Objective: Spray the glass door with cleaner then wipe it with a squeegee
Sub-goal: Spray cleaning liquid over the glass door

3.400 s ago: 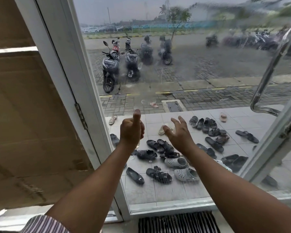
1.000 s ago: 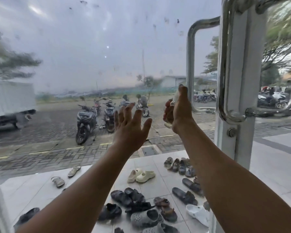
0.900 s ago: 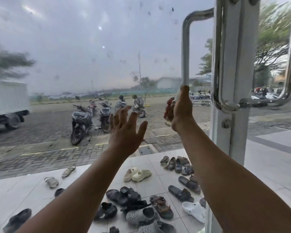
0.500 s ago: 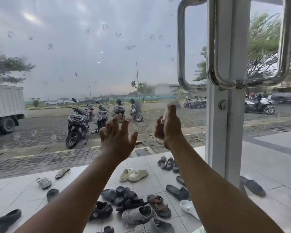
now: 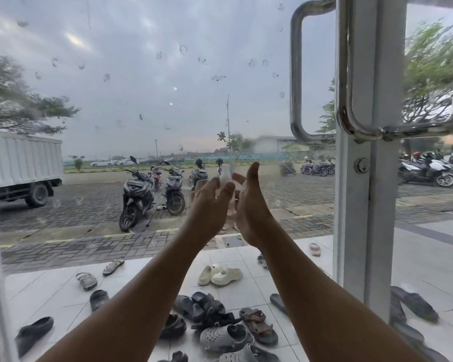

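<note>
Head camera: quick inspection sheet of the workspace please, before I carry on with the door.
Surface: glass door, dotted with droplets and smears.
Job's things: small translucent bottle held up near the glass; squeegee not seen.
Clutter: sandals and shoes on the tiles outside.
Grippers: left hand and right hand together grip the bottle.
Cables: nothing seen.
Surroundings: chrome door handle at right; motorbikes and a truck parked outside.

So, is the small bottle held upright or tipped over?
Roughly upright: the top of the pale bottle points straight up between the left hand and the right hand. Its lower part is hidden behind them.
</note>
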